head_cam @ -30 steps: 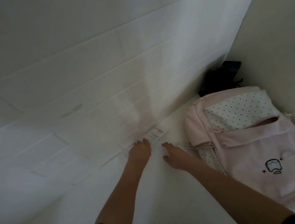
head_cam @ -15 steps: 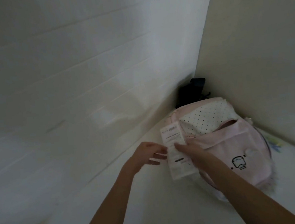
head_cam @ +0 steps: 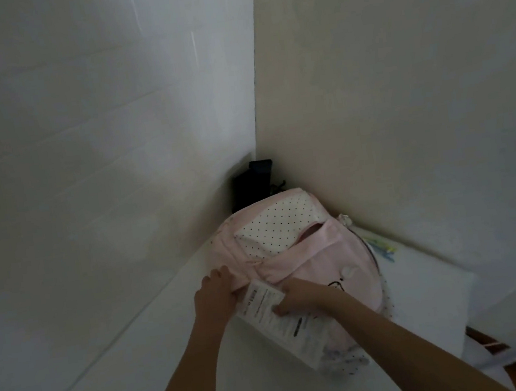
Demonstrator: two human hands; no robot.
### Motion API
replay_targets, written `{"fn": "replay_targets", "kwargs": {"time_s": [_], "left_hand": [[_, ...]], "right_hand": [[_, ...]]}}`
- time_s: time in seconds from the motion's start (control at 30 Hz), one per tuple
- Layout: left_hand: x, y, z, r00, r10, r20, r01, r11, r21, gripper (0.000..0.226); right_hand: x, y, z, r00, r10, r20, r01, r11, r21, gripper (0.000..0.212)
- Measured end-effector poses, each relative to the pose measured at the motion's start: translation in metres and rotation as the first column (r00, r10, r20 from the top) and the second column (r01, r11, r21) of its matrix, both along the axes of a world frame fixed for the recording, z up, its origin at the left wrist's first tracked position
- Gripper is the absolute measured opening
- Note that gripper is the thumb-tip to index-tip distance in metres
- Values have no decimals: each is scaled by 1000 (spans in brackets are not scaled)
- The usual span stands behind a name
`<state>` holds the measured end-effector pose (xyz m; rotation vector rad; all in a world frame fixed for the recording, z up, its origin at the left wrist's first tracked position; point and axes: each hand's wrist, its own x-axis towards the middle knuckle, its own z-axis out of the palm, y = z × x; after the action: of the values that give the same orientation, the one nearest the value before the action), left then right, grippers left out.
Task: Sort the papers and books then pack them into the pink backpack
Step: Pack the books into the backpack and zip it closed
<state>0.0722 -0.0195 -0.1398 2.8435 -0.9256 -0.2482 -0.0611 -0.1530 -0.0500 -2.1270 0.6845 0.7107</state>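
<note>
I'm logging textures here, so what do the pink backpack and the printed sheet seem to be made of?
Pink backpack: looks like soft matte woven fabric; it creases and sags, with a dotted cloth panel. Printed sheet: likely thin matte paper, flat, white, with dark print.

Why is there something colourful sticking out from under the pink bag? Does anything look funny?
Yes, one thing: some colourful bits poke out from beneath the pink backpack on its right side, as if the bag sits on them. It is too blurry to tell what they are. Nothing looks spilled or broken.
</note>
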Motion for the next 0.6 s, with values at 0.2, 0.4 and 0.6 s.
{"fn": "replay_targets", "kwargs": {"time_s": [0.2, 0.4, 0.6], "left_hand": [[0, 14, 1, 994, 102, -39, -102, 995, 5, 40], [-2, 26, -1, 910, 140, -391, -277, 905, -321, 35], [-1, 32, 0, 714, 316, -625, -597, 741, -307, 45]], "right_hand": [[25, 13, 6, 993, 121, 13, -121, 992, -28, 43], [33, -5, 28, 894, 405, -194, -432, 894, -124, 45], [35, 1, 23, 919, 368, -142, -389, 907, -162, 40]]}}
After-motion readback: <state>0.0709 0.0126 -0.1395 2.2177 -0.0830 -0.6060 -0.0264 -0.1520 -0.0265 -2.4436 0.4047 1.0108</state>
